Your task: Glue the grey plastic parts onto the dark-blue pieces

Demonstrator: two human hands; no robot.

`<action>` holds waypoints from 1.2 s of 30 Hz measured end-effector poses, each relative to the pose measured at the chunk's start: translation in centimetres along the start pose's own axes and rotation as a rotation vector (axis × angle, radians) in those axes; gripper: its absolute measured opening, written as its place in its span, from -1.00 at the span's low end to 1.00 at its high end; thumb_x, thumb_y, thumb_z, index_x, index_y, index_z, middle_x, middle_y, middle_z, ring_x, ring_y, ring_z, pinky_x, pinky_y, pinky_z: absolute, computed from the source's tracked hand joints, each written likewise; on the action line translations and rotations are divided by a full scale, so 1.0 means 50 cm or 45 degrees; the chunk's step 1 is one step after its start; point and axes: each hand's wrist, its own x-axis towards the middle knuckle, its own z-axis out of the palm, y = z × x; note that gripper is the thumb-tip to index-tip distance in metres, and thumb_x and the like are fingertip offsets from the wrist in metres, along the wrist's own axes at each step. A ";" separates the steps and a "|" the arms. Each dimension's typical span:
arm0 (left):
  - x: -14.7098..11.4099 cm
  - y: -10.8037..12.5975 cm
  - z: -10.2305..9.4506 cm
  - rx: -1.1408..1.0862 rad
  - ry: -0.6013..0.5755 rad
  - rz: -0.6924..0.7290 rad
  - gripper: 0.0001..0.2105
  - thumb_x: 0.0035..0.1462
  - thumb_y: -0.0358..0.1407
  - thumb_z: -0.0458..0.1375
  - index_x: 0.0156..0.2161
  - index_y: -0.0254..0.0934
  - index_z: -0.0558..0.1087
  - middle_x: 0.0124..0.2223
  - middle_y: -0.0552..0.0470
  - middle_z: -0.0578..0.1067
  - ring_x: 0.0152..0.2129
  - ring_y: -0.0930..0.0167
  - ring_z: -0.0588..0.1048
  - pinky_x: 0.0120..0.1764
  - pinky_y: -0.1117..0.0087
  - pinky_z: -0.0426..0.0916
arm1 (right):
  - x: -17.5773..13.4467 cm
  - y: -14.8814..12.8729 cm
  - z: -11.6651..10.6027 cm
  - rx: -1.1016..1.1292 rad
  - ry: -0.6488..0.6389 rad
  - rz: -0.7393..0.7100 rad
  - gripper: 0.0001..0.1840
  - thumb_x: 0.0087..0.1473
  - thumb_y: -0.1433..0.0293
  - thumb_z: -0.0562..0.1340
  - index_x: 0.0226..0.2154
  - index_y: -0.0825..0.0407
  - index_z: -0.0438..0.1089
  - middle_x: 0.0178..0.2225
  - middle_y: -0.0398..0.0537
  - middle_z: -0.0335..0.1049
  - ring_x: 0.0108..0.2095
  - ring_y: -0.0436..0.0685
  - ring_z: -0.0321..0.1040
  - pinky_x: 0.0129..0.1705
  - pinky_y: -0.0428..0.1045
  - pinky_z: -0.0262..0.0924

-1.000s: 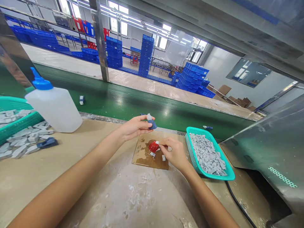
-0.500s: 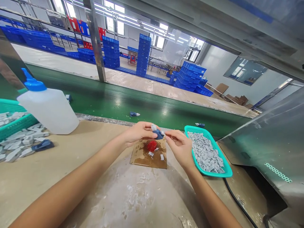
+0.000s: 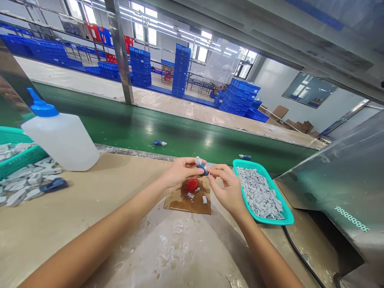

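Observation:
My left hand (image 3: 184,172) is closed round a dark blue plastic part (image 3: 201,167) with a whitish tip, held above the brown board. My right hand (image 3: 225,185) is closed in a pinch at the side of that part, on a small white plastic piece (image 3: 205,169) that touches the blue body. The fingers partly cover both. Below them, on the wet brown board (image 3: 183,205), sits a red lump (image 3: 191,185) with a few small light-grey pieces (image 3: 205,199) around it.
A turquoise basket (image 3: 288,219) of grey pieces stands right. On the left are a white bottle (image 3: 64,140) with blue nozzle, another turquoise basket (image 3: 22,162), loose grey pieces (image 3: 25,182) and a blue part (image 3: 54,185). Beyond runs a green conveyor belt (image 3: 126,128) carrying blue-and-white parts (image 3: 159,143).
My right fingers have moved in against the blue part with the small white piece. The blue part has shifted slightly right and tilted more upright. Parts on the belt have moved left.

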 end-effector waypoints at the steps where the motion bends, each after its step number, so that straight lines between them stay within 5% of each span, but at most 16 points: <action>1: 0.001 -0.005 0.005 -0.033 0.025 0.007 -0.73 -0.27 -0.41 0.27 -0.33 -0.33 0.45 -0.39 0.03 0.50 -0.44 0.50 0.44 -0.24 0.41 0.31 | -0.001 -0.001 0.002 -0.033 -0.017 -0.033 -0.83 -0.05 0.54 0.12 -0.38 0.08 0.40 -0.40 -0.02 0.32 -0.43 0.01 0.29 -0.37 -0.04 0.25; 6: 0.023 -0.019 0.000 0.089 0.089 0.092 -0.61 -0.13 -0.34 0.18 -0.11 -0.37 0.34 -0.24 -0.11 0.50 -0.37 0.44 0.46 -0.18 0.34 0.31 | 0.011 0.006 -0.009 -0.159 -0.090 -0.055 -0.73 -0.05 0.52 0.08 -0.24 0.07 0.36 -0.33 -0.01 0.31 -0.35 0.04 0.29 -0.31 -0.04 0.25; 10: 0.074 -0.018 -0.060 0.914 0.291 0.409 -0.46 0.00 -0.35 0.04 0.12 -0.36 0.07 -0.10 -0.20 0.44 -0.24 0.31 0.43 -0.14 0.23 0.27 | 0.040 0.068 -0.084 -0.404 -0.097 0.296 -0.65 -0.05 0.47 0.08 -0.14 0.12 0.31 -0.33 0.01 0.37 -0.40 0.05 0.31 -0.37 -0.05 0.25; 13: 0.121 -0.019 -0.116 1.663 0.339 0.503 -0.44 0.05 -0.43 -0.08 0.18 -0.42 -0.09 0.04 -0.33 0.30 -0.08 0.18 0.33 -0.09 0.14 0.18 | 0.043 0.135 -0.151 -0.809 -0.392 0.620 -0.67 -0.05 0.53 0.05 -0.21 0.13 0.39 -0.31 0.04 0.42 -0.32 0.11 0.35 -0.24 -0.02 0.21; 15: 0.150 -0.019 -0.145 1.926 0.312 0.491 -0.45 0.04 -0.49 -0.13 0.18 -0.49 -0.08 0.13 -0.39 0.16 0.01 0.15 0.24 -0.05 0.16 0.15 | 0.033 0.171 -0.178 -0.926 -0.592 0.740 -0.64 -0.13 0.59 0.08 -0.24 0.13 0.42 -0.25 0.06 0.44 -0.23 0.16 0.35 -0.20 -0.04 0.19; 18: 0.177 -0.012 -0.179 2.066 0.351 0.497 -0.51 0.03 -0.46 -0.11 0.12 -0.55 0.07 0.16 -0.42 0.09 0.11 0.08 0.06 0.03 0.07 0.00 | 0.013 0.200 -0.185 -0.936 -0.666 0.759 -0.59 -0.27 0.67 0.12 -0.31 0.10 0.46 -0.25 0.02 0.45 -0.20 0.17 0.35 -0.22 -0.08 0.19; 22: 0.174 0.014 -0.240 1.813 0.810 0.358 -0.66 -0.05 -0.43 0.00 -0.10 -0.38 0.37 0.15 -0.34 0.12 0.13 -0.08 -0.17 -0.01 -0.16 -0.17 | 0.004 0.211 -0.169 -0.915 -0.680 0.728 -0.60 -0.30 0.70 0.09 -0.43 0.07 0.49 -0.34 -0.02 0.49 -0.27 0.13 0.38 -0.27 -0.12 0.18; 26: 0.147 0.039 -0.304 1.304 1.100 0.121 -0.87 -0.22 -0.52 0.06 -0.48 -0.36 0.41 0.03 -0.44 0.23 0.07 -0.20 -0.07 -0.09 -0.21 -0.09 | 0.007 0.218 -0.167 -0.888 -0.640 0.736 -0.64 -0.33 0.72 0.08 -0.52 0.09 0.48 -0.43 -0.01 0.48 -0.35 0.11 0.38 -0.37 -0.13 0.14; 29: 0.131 0.049 -0.319 1.179 1.079 0.161 -0.91 -0.22 -0.51 0.06 -0.59 -0.31 0.34 -0.10 -0.34 0.35 0.05 -0.12 0.05 -0.05 -0.10 -0.02 | 0.009 0.223 -0.170 -0.856 -0.580 0.760 -0.70 -0.32 0.70 0.09 -0.59 0.10 0.45 -0.52 -0.04 0.46 -0.43 0.08 0.36 -0.44 -0.14 0.11; 32: 0.114 0.054 -0.297 0.997 1.022 0.211 -0.91 -0.12 -0.45 0.01 -0.50 -0.27 0.35 -0.22 -0.18 0.42 -0.10 0.10 0.30 -0.14 0.11 0.21 | 0.011 0.224 -0.170 -0.821 -0.468 0.781 -0.77 -0.29 0.66 0.10 -0.61 0.09 0.40 -0.55 -0.08 0.42 -0.47 0.05 0.34 -0.46 -0.15 0.09; 36: 0.075 0.063 -0.233 0.101 0.664 0.226 -0.76 -0.05 -0.46 -0.12 -0.32 -0.33 0.37 -0.25 -0.14 0.43 -0.37 0.35 0.43 -0.39 0.35 0.32 | 0.015 0.225 -0.170 -0.769 -0.301 0.819 -0.87 -0.27 0.59 0.12 -0.62 0.08 0.33 -0.58 -0.10 0.37 -0.49 0.05 0.31 -0.45 -0.12 0.09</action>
